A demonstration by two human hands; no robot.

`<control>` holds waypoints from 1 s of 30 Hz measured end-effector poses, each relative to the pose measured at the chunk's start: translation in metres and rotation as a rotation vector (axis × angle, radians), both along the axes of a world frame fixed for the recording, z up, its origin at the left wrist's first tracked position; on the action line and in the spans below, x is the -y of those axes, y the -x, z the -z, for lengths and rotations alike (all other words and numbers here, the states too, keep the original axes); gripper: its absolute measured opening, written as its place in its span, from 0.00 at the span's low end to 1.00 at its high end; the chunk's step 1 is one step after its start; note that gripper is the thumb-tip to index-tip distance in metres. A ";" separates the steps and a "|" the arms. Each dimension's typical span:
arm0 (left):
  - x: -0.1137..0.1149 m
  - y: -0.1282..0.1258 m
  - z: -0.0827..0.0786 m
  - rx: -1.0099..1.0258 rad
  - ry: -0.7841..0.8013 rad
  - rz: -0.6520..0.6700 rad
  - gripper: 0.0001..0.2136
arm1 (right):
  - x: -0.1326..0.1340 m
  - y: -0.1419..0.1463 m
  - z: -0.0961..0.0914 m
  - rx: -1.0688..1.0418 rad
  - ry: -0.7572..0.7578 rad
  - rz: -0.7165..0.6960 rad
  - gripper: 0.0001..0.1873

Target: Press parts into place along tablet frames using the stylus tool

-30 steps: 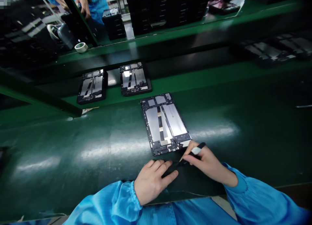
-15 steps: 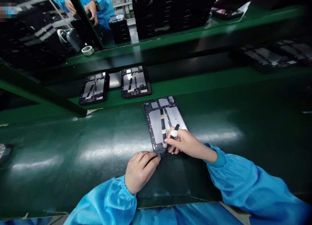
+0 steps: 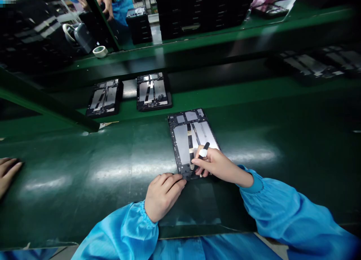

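Observation:
An opened tablet (image 3: 180, 139), its silver battery panels and dark flex cable showing, lies on the green bench in front of me. My left hand (image 3: 163, 194) is at its near left corner, fingers stretched out and the tips touching the edge. Over the tablet's lower part, my right hand (image 3: 210, 161) grips a slim black hand tool (image 3: 207, 145) like a pen. A white patch shows where the tool crosses my fingers. The tool's lower end points down at the near edge, and its tip is largely hidden by my fingers.
Two more opened tablets (image 3: 153, 89) (image 3: 105, 96) rest on dark stacks behind. A green post (image 3: 70, 113) slants in from the left. On the shelf are a tape roll (image 3: 100, 52) and black trays (image 3: 197, 12). Another person's hand (image 3: 8, 173) is at the far left.
Another person's hand has come in at the left edge, where a round object lay before. The view has shifted slightly; my hands keep their places on the tablet.

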State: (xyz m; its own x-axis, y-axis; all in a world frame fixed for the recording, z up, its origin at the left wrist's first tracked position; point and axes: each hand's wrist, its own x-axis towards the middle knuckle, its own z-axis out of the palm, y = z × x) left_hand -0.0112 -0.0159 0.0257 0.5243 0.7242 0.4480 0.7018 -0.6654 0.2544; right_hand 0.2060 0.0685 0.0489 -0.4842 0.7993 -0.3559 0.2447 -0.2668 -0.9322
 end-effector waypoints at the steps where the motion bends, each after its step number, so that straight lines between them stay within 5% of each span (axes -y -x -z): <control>1: 0.000 0.000 0.000 -0.001 0.000 -0.001 0.07 | 0.000 0.000 0.000 -0.001 -0.001 0.000 0.13; 22: 0.001 -0.002 -0.001 -0.020 0.012 -0.013 0.08 | -0.001 -0.004 -0.002 -0.006 0.016 -0.013 0.13; 30: 0.004 -0.003 -0.009 -0.297 -0.098 0.015 0.16 | -0.001 -0.006 0.000 -0.015 -0.002 0.004 0.12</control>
